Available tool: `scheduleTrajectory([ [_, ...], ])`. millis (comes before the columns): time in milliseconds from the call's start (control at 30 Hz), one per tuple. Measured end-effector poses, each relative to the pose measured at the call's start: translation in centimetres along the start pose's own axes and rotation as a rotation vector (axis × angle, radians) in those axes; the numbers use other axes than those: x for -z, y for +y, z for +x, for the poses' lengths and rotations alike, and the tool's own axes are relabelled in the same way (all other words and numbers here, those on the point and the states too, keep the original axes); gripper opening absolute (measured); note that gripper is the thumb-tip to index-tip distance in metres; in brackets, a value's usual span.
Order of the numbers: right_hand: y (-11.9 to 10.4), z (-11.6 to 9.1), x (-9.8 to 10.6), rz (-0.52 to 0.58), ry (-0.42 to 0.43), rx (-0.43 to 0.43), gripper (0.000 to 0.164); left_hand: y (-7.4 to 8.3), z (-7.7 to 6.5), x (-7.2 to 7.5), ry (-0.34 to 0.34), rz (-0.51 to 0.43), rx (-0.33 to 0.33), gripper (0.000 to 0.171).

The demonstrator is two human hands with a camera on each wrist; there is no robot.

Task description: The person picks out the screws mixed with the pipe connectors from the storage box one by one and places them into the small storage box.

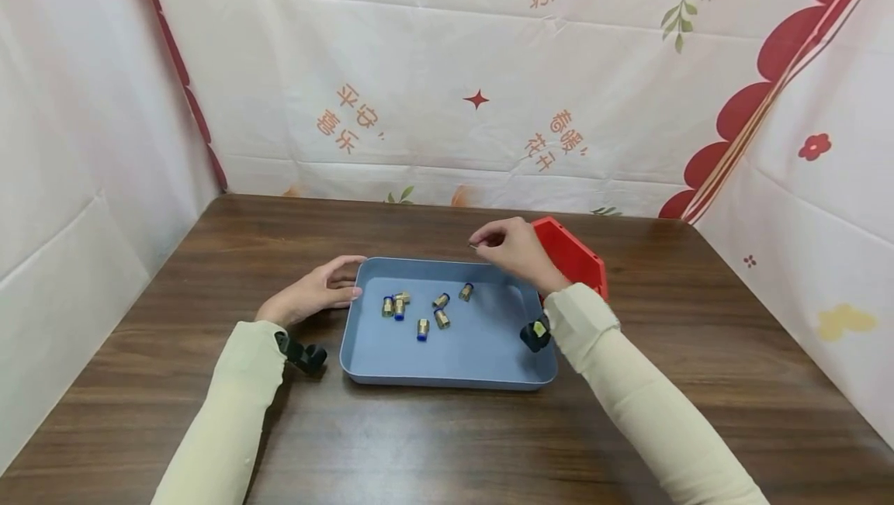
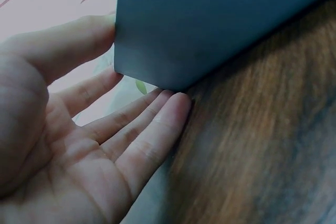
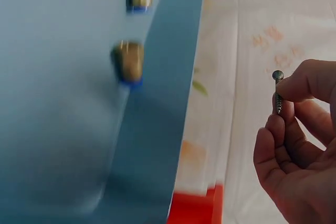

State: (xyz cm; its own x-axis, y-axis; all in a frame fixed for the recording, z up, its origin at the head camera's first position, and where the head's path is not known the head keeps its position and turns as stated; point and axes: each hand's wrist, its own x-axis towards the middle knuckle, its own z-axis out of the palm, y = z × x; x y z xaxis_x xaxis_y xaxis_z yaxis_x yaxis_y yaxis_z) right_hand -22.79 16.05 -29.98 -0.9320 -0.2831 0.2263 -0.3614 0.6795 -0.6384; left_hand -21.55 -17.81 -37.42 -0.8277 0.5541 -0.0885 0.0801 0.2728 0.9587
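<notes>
In the head view my right hand (image 1: 515, 250) is raised over the far right edge of the blue-grey tray (image 1: 391, 357). Between thumb and fingertips it pinches a small metal screw (image 3: 279, 93), head up, as the right wrist view shows. My left hand (image 1: 314, 290) is at the tray's left side, its thumb touching the rim and its fairly straight fingers reaching around the far left corner. Several brass push-fit fittings (image 1: 423, 329) with blue collars lie scattered in the tray.
A red plastic bin (image 1: 576, 257) stands behind the tray's right side, partly hidden by my right hand and forearm. The wooden table (image 1: 419, 443) ends at a printed cloth (image 1: 433, 55) at the back. Dark wrist cameras (image 1: 305, 354) sit on both wrists.
</notes>
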Motion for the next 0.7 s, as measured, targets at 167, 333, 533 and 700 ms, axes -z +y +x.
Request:
scheduleTrajectory([
  [167, 2.0, -1.0, 2.2, 0.03, 0.036, -0.054, 0.017, 0.0, 0.0, -0.1, -0.002, -0.011, -0.001, 0.067],
  [333, 3.5, -1.7, 3.7, -0.03, 0.088, -0.087, 0.016, -0.1, 0.1, -0.1, -0.004, -0.018, -0.003, 0.068],
  [533, 5.0, -2.4, 5.2, -0.029, 0.09, -0.164, 0.02, -0.2, 0.1, 0.0, -0.006, 0.003, -0.014, 0.069],
  [700, 6.2, -2.9, 6.0, -0.041, 0.083, -0.205, 0.022, -0.3, 0.1, 0.0, -0.001, -0.004, -0.012, 0.069],
])
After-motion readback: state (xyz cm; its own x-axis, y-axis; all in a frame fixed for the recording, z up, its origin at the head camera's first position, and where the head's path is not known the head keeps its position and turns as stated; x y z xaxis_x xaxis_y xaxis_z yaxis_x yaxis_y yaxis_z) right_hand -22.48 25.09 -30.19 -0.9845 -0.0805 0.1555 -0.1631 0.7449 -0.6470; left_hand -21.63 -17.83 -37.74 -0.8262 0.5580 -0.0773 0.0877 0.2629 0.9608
